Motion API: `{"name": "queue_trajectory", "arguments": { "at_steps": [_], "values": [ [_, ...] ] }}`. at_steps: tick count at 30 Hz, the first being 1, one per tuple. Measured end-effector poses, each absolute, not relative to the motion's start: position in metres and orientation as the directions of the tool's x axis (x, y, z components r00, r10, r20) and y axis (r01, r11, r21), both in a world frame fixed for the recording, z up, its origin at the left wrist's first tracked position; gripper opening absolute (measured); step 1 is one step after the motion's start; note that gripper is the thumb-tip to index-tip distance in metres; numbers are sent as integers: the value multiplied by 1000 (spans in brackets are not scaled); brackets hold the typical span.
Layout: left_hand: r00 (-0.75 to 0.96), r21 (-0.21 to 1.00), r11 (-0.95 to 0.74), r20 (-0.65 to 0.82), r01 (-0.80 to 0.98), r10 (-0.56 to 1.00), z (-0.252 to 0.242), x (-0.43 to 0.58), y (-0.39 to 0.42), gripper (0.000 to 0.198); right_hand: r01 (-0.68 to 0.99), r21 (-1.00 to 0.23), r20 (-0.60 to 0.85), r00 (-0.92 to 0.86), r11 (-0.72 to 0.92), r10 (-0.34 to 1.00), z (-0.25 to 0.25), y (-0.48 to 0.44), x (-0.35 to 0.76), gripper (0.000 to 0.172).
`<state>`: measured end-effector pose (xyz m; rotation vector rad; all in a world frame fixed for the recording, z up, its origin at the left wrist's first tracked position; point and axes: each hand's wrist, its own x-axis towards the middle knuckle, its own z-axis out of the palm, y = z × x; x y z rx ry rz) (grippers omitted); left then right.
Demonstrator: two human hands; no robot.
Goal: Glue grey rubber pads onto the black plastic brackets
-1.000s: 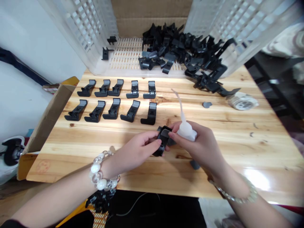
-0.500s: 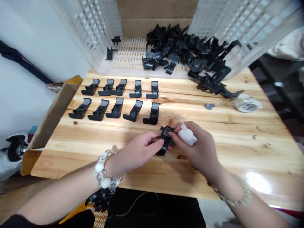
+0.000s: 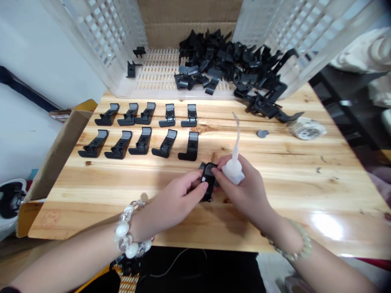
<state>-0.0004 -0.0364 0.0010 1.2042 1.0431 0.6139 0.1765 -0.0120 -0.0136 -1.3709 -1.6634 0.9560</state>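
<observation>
Gripping black plastic bracket (image 3: 208,181) in left hand (image 3: 174,199), fingers curled around it, long axis running front-to-back above wooden table (image 3: 290,183). Right hand (image 3: 244,191) closed on white squeeze bottle (image 3: 233,171); thin nozzle (image 3: 236,136) pointing nearly straight up, earlier tilted left.

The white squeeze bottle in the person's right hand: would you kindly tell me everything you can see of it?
The white squeeze bottle looks like soft, translucent plastic, with a rounded body narrowing into a long, thin, pale nozzle that bends slightly at its tip. It stands roughly upright, nozzle up, gripped in the right hand, whose fingers cover part of the body. It is held above the wooden table, just beside the black plastic part. Its contents cannot be made out.
</observation>
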Motion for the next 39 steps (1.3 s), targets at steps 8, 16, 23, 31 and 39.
{"name": "queue_trajectory", "arguments": {
  "at_steps": [8, 16, 23, 31, 39],
  "values": [
    [433, 946, 296, -322, 130, 842, -4, 3, -39, 36, 395, -902, 113, -170, 173, 979, -16, -15, 178, 11],
    [438, 890, 431, -332, -148, 836, -6, 8, -40, 24, 310, -941, 75, -207, 138, 975, -15, -18, 176, 11],
    [393, 823, 505, -387, -261, 834, -3, 6, -31, 17, -45, -996, -62, -226, -74, 972, -6, -13, 174, 13],
    [359, 789, 548, -444, -278, 821, -1, 5, -29, 16, -299, -939, -162, -54, -171, 985, -3, 9, 192, 13],
    [380, 783, 570, -462, -249, 801, -1, 2, -29, 18, -354, -853, -334, -194, -384, 922, 1, 11, 190, 18]
  ]
}}
